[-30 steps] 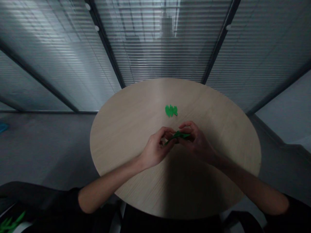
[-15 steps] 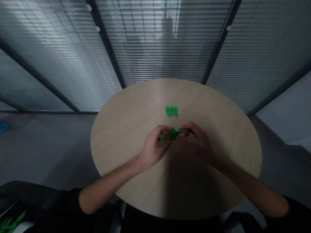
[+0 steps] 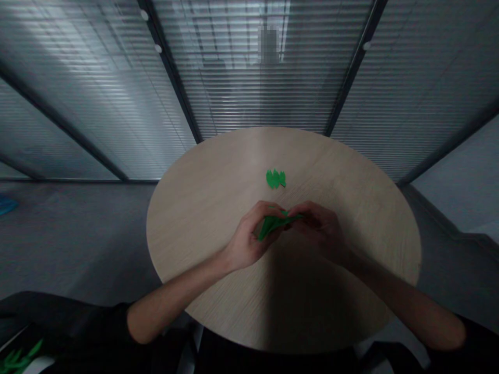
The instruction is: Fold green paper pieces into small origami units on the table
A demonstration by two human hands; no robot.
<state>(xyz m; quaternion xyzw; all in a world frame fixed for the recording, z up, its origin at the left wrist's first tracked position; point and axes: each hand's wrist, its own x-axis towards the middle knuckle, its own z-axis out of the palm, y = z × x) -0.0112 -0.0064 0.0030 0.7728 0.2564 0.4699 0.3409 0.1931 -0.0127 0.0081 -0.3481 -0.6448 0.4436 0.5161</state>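
A folded green piece (image 3: 271, 225) sits between both hands, above the near middle of the round wooden tabletop (image 3: 195, 208). The left hand (image 3: 248, 238) has its grip closed on the piece, fingers over the top edge and thumb below; the right hand's (image 3: 323, 228) grip pinches the other end. Just beyond lies a green three-lobed piece (image 3: 276, 179). Farther out are slatted blinds (image 3: 257, 98) and, on the grey floor (image 3: 78, 223), something blue (image 3: 7, 204).

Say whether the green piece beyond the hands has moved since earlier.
No; the green piece keeps its place relative to the far edge of the table.
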